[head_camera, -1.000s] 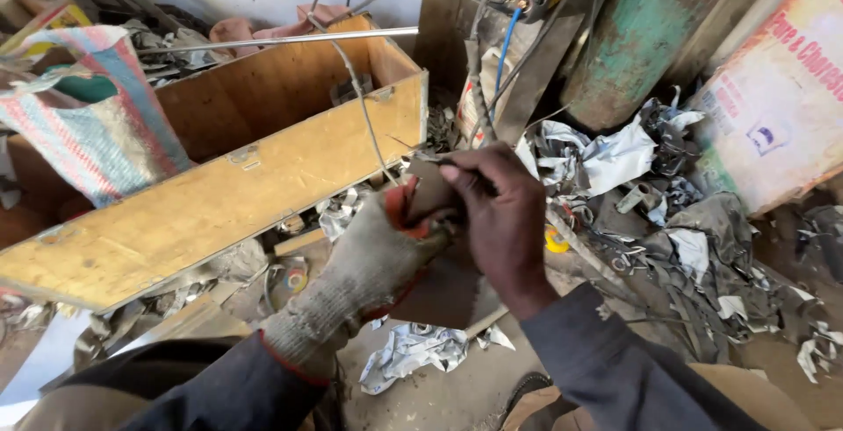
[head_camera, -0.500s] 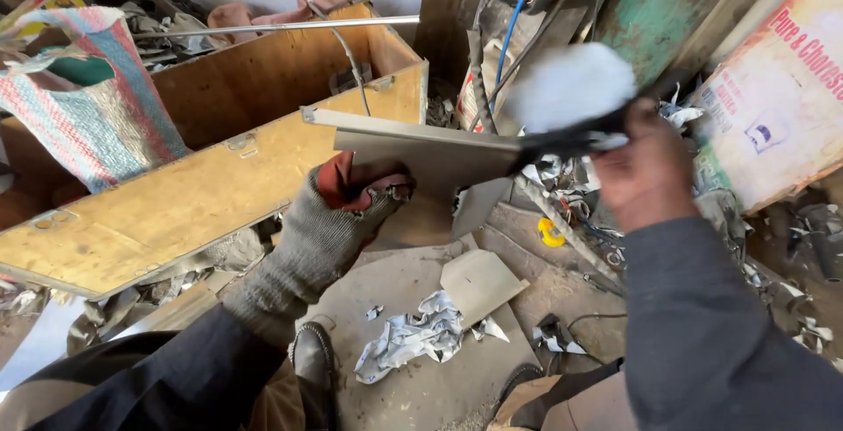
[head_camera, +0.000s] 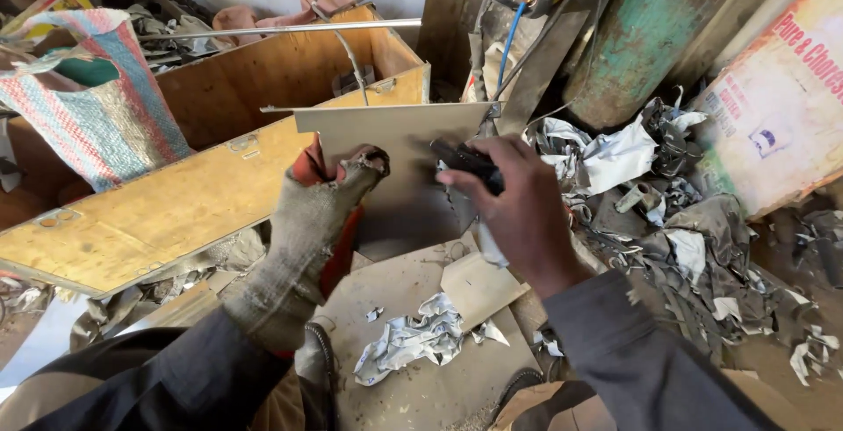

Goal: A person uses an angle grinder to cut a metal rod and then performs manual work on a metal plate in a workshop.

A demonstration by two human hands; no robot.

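There's just the one view, worn on the person's head and tilted steeply down. It sits close over both hands, taking in the crate (head_camera: 211,194) left and the scrap-strewn floor (head_camera: 421,387) below.

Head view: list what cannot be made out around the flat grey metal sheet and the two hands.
- Black tool in the bare right hand: its kind is unclear, the fingers cover most of it.
- Flat grey metal sheet: its lower edge is hidden behind the gloved left hand and the right hand.
- Wooden crate: its contents are hidden by its front wall and the striped woven bag.
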